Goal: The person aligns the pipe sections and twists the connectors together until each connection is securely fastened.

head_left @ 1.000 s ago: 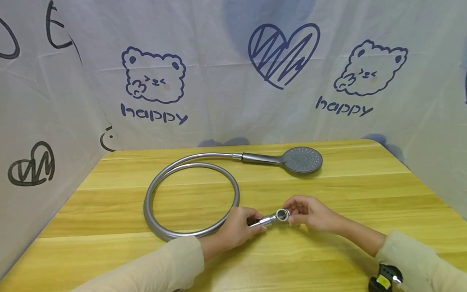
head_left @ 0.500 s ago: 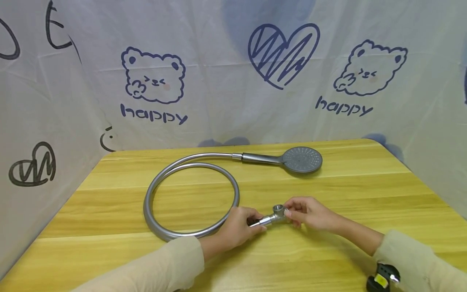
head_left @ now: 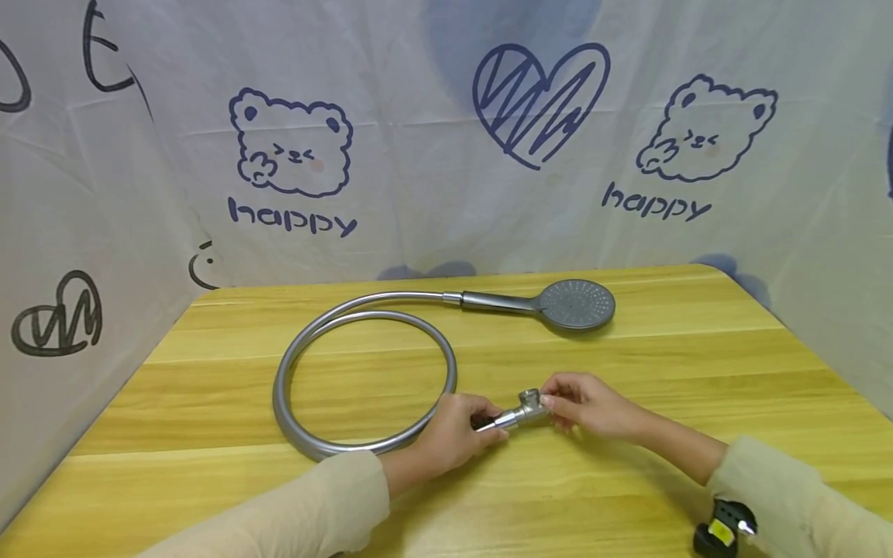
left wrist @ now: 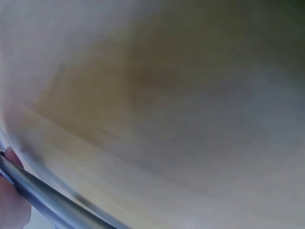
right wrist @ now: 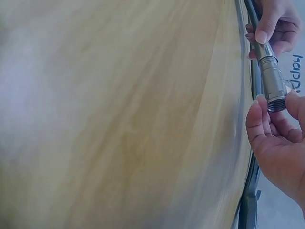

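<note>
My left hand (head_left: 453,435) grips the end of a grey shower hose (head_left: 281,395) near its shiny connector nut (head_left: 507,419). A silver metal tee fitting (head_left: 532,406) sits in line with that nut, its side branch pointing up in the head view. With thumb and fingers, my right hand (head_left: 593,404) pinches the fitting's free end. In the right wrist view, some thread shows between the tee fitting (right wrist: 273,85) and the hose end, and its threaded mouth lies between my right fingertips. Only part of the left hand (left wrist: 12,202) and the hose (left wrist: 50,202) appears in the left wrist view.
The hose lies in a loop on the wood-grain table (head_left: 209,480) and runs to a grey shower head (head_left: 577,304) at the back. White cloth (head_left: 418,217) with blue drawings hangs behind and at both sides. A black watch-like device (head_left: 725,528) is by the right sleeve.
The tee fitting has turned about the hose's axis: its side opening faced the camera, then swung upward and now tips away. The right hand turned with it; the left hand kept its place.
</note>
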A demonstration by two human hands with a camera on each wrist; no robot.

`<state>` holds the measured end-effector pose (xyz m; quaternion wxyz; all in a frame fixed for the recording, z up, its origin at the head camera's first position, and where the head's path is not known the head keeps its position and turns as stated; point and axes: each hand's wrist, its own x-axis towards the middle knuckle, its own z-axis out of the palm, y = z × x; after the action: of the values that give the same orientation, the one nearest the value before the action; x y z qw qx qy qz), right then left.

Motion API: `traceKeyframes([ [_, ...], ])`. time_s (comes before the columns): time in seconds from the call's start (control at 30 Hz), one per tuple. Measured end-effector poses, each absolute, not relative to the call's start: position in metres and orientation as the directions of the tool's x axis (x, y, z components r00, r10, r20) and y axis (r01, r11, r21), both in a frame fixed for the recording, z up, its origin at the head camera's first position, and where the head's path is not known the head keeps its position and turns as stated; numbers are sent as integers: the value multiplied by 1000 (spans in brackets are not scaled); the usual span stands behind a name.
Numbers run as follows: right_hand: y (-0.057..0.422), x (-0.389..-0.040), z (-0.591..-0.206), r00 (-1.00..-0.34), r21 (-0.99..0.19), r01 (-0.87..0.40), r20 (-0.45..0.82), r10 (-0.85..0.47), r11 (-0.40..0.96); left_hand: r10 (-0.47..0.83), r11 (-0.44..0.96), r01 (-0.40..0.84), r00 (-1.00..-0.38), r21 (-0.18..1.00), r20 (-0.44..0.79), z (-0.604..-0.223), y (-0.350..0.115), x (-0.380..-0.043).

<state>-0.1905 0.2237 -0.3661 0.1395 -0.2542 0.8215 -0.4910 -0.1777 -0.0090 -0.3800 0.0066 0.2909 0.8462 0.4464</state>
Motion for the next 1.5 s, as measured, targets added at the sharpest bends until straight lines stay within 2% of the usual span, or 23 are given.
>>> traceKeyframes([
  [0.63,218,-191,-364,-871,-905,-181,-34,-491,385,505,443,511,-821,737,265,-378,-10,-178],
  [0.93,226,-191,-365,-796,-942,-208,6,-606,265,499,437,503,-825,745,265,-376,-10,-178],
  [1.2,229,-192,-371,-767,-934,-280,79,-637,221,501,432,509,-822,744,271,-378,-10,-179],
  [1.5,229,-193,-373,-754,-930,-293,84,-651,220,502,431,512,-820,743,274,-379,-10,-178],
])
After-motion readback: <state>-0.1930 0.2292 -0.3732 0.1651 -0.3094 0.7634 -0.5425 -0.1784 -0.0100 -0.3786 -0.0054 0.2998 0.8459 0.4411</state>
